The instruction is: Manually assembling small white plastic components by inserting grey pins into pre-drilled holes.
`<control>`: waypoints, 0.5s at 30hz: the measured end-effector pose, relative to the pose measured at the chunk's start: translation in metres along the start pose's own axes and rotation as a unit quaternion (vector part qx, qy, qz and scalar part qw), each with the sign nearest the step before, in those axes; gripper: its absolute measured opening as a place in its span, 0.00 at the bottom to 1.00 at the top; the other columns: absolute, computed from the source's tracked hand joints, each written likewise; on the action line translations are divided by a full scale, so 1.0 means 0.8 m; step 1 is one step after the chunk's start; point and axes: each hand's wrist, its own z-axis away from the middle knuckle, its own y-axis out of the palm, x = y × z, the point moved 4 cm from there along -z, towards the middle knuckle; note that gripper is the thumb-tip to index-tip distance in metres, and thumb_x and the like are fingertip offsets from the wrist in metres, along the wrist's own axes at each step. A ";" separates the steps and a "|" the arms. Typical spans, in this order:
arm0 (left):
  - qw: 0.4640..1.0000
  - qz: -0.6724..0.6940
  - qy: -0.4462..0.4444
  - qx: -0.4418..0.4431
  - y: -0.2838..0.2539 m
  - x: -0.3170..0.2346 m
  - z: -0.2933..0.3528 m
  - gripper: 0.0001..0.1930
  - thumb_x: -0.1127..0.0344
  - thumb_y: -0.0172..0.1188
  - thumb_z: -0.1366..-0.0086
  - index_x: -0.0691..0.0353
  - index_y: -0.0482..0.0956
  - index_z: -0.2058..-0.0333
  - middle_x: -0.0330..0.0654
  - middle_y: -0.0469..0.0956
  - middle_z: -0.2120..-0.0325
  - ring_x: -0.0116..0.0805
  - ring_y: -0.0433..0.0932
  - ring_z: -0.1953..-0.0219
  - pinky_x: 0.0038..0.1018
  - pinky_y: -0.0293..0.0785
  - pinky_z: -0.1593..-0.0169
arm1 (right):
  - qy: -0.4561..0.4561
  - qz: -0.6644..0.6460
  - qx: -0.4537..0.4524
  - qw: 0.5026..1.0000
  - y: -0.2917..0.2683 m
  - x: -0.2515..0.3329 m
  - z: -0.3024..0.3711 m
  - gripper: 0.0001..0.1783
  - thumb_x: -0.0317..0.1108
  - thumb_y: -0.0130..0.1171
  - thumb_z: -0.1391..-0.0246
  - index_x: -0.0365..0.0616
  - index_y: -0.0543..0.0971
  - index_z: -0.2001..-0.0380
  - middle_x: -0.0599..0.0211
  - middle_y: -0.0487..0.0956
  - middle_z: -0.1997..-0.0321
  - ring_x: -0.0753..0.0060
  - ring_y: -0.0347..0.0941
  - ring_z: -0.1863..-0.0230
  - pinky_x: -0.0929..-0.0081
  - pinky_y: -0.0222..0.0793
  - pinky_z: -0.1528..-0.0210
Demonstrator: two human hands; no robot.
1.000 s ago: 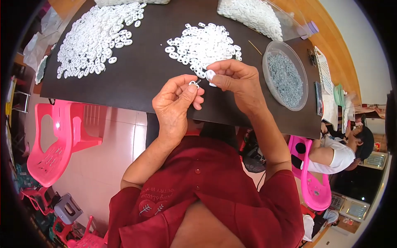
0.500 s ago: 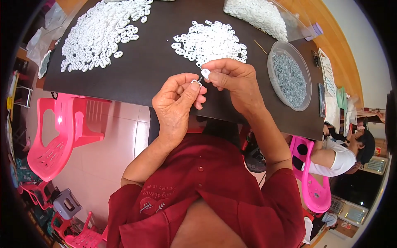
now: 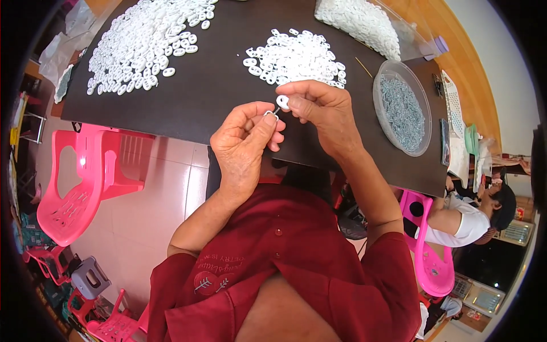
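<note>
My left hand (image 3: 242, 137) pinches a small metal wire loop with a threaded shank (image 3: 271, 114) between thumb and forefinger. In my right hand (image 3: 322, 114), thumb and forefinger grip a small white oval plastic piece with holes (image 3: 282, 102). The shank points up toward the white piece and meets it; whether it has gone into a hole is too small to tell. Just beyond my hands lies a pile of like white pieces (image 3: 302, 57). A round clear tub (image 3: 378, 102) of small grey metal screws stands right of my right hand.
A larger heap of white ovals (image 3: 142, 43) covers the table's (image 3: 222, 68) far left. At the back right lie a clear bag of white pieces (image 3: 362, 23) and a thin stick (image 3: 363, 66). Pink chairs (image 3: 74, 205) stand at left; a person in white (image 3: 464, 214) sits at right.
The white piece in my right hand has turned so its hole shows more. Both hands stay nearly in place, while the view has shifted slightly.
</note>
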 end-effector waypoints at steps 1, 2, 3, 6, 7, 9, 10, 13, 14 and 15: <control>1.000 0.007 0.009 0.002 0.000 -0.001 0.000 0.08 0.74 0.54 0.37 0.72 0.73 0.60 0.44 0.78 0.74 0.22 0.74 0.77 0.17 0.71 0.74 | 0.000 0.000 0.001 1.000 0.000 -0.001 -0.001 0.11 0.28 0.59 0.50 0.37 0.80 0.62 0.75 0.75 0.76 0.87 0.65 0.75 0.88 0.59 0.73; 1.000 0.007 0.009 0.001 0.000 -0.002 0.000 0.08 0.74 0.54 0.37 0.72 0.73 0.60 0.44 0.78 0.74 0.22 0.74 0.77 0.17 0.71 0.74 | -0.010 -0.001 0.009 1.000 0.001 -0.001 -0.001 0.11 0.28 0.58 0.50 0.38 0.80 0.62 0.75 0.75 0.75 0.87 0.65 0.75 0.88 0.59 0.74; 1.000 0.014 0.018 0.002 0.000 -0.003 -0.001 0.08 0.74 0.54 0.37 0.72 0.73 0.60 0.44 0.78 0.74 0.23 0.74 0.77 0.17 0.71 0.74 | -0.019 -0.001 0.018 1.000 0.002 -0.001 -0.001 0.11 0.28 0.58 0.49 0.38 0.80 0.62 0.75 0.76 0.75 0.88 0.65 0.75 0.88 0.59 0.74; 0.999 0.026 0.023 0.002 -0.002 -0.005 -0.004 0.08 0.74 0.54 0.38 0.72 0.73 0.61 0.45 0.78 0.74 0.24 0.75 0.77 0.17 0.72 0.74 | 0.007 -0.001 0.030 1.000 0.008 -0.003 -0.001 0.11 0.28 0.57 0.49 0.37 0.80 0.62 0.74 0.76 0.74 0.88 0.65 0.75 0.89 0.60 0.73; 0.999 0.032 0.020 0.002 -0.002 -0.004 -0.005 0.08 0.74 0.55 0.38 0.72 0.73 0.61 0.46 0.78 0.74 0.25 0.75 0.77 0.18 0.72 0.75 | 0.007 -0.001 0.031 1.000 0.009 -0.003 -0.001 0.11 0.28 0.57 0.49 0.37 0.80 0.62 0.74 0.76 0.74 0.88 0.65 0.75 0.89 0.60 0.73; 0.999 0.042 0.008 0.000 -0.004 -0.003 -0.006 0.08 0.74 0.55 0.38 0.72 0.73 0.61 0.46 0.78 0.74 0.25 0.75 0.77 0.18 0.72 0.75 | 0.019 -0.016 0.048 0.999 0.013 -0.003 0.000 0.11 0.27 0.57 0.49 0.37 0.79 0.61 0.73 0.77 0.73 0.87 0.66 0.74 0.88 0.61 0.72; 0.999 0.051 -0.005 -0.001 -0.004 -0.002 -0.006 0.08 0.74 0.55 0.38 0.72 0.73 0.61 0.46 0.78 0.74 0.26 0.76 0.77 0.19 0.73 0.75 | 0.019 -0.017 0.048 0.999 0.014 -0.002 0.001 0.11 0.27 0.57 0.49 0.37 0.79 0.61 0.73 0.77 0.73 0.87 0.66 0.74 0.88 0.61 0.72; 0.997 0.078 -0.013 -0.005 -0.006 -0.005 -0.007 0.08 0.74 0.55 0.39 0.72 0.73 0.62 0.47 0.78 0.74 0.27 0.76 0.77 0.20 0.73 0.76 | 0.022 -0.069 0.062 0.995 0.019 0.000 0.002 0.11 0.27 0.57 0.49 0.36 0.79 0.62 0.72 0.77 0.72 0.86 0.66 0.74 0.88 0.62 0.71; 0.997 0.078 -0.013 -0.006 -0.006 -0.006 -0.007 0.08 0.74 0.55 0.39 0.72 0.73 0.62 0.47 0.78 0.74 0.27 0.76 0.77 0.20 0.73 0.76 | 0.016 -0.068 0.061 0.996 0.020 0.001 0.002 0.11 0.27 0.58 0.49 0.36 0.79 0.62 0.72 0.77 0.72 0.86 0.66 0.74 0.87 0.62 0.71; 0.996 0.087 -0.018 -0.002 -0.006 -0.006 -0.008 0.08 0.74 0.55 0.39 0.72 0.73 0.62 0.48 0.78 0.74 0.28 0.76 0.77 0.20 0.73 0.76 | 0.010 -0.066 0.059 0.996 0.020 0.002 0.002 0.10 0.27 0.58 0.48 0.36 0.79 0.62 0.72 0.78 0.72 0.86 0.66 0.74 0.87 0.62 0.71</control>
